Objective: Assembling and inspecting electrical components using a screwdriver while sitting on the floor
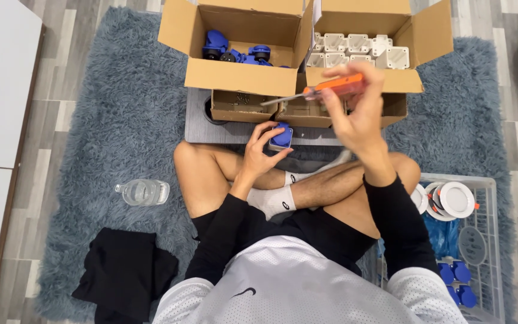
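Fluffy grey rug (121, 120) setup: left hand (262, 153) is curled round a small blue part (282, 135) over the lap, right hand (355, 108) clamps an orange screwdriver (325, 89) (tip hovering), which could slip and jab fingers.

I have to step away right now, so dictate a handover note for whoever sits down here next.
Left hand: holds a small blue and white plastic socket part above the grey board.
Right hand: raised, gripping an orange-handled screwdriver, tip off the part.
Cardboard box of blue parts front left, cardboard box of white housings front right.
Done: part picked up. Left: screwdriver not yet on it.
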